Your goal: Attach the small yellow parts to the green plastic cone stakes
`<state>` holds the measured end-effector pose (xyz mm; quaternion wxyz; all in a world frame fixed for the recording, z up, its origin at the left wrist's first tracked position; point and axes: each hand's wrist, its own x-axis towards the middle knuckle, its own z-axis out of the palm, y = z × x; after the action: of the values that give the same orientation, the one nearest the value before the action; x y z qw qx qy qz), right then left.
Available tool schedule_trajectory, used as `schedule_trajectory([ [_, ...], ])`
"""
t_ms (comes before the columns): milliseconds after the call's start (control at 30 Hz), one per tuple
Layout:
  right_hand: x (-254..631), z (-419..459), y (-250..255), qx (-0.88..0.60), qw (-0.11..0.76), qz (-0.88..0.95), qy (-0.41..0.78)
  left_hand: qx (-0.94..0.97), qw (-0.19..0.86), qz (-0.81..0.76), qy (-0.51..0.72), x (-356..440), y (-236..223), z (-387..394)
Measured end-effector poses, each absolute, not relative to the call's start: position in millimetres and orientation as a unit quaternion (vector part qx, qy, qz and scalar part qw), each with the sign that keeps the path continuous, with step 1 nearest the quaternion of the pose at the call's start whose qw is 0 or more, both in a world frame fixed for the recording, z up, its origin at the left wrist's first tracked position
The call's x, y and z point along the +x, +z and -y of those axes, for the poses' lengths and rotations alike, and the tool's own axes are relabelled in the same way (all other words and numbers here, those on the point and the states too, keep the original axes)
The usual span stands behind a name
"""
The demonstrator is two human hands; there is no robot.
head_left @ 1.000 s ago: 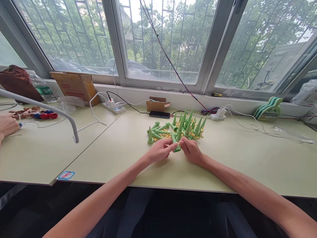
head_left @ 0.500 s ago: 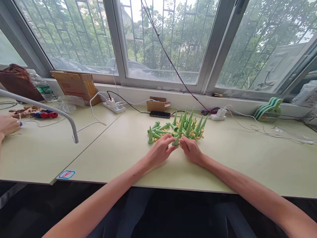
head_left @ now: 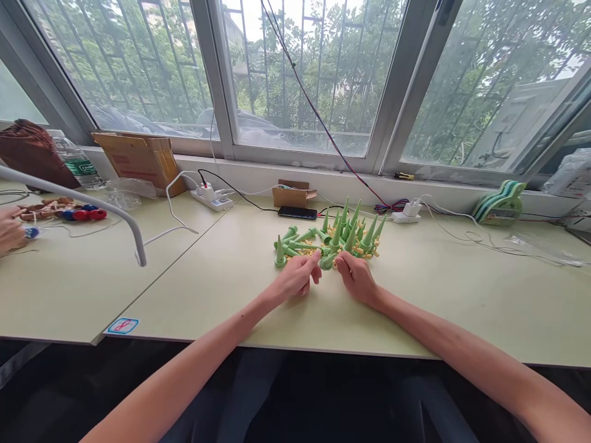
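A: Centre of the table, and there's the cluster of green cones, points up on the right side, several lying flat on the left!

B: With small yellow pieces scattered in among them. And look at the near edge: one tilted green cone, wide end facing us, right between the two hands!

A: Give me the left hand.

B: Just left of that cone, index finger stretched out toward it, the others loosely curled. Nothing visible in its grip! Whether the fingertip touches anything, I can't tell.

A: And the right hand?

B: Curled tight like a fist, just right of the same cone, up against the front of the cluster. Anything inside those fingers is hidden, so I can't call it!

A: Going wider: behind the cones lies a dark phone, with a small cardboard box just beyond it.

B: Far left, a co-worker's hand sits beside a small blue item, with red and blue balls lying near!

A: Past them, a plastic bottle stands by a larger cardboard box, under the windows.
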<state>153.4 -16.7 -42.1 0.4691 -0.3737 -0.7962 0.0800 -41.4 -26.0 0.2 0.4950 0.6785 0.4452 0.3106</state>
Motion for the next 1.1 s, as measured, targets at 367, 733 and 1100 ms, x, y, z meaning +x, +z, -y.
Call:
schedule_trajectory([
  [367,157.6,13.7,-47.5,-0.346,0.440,0.824,0.084,0.638,0.623,-0.382,0.244,-46.0,4.4,28.2],
  [733,155.9,15.4,-45.1,-0.358,0.424,0.823,0.119,0.759,0.359,-0.375,0.393,-43.0,-9.8,25.6],
  [1100,151.6,19.4,-42.4,-0.343,0.465,0.801,0.157,0.842,0.132,-0.270,0.449,-44.2,-18.6,23.3],
])
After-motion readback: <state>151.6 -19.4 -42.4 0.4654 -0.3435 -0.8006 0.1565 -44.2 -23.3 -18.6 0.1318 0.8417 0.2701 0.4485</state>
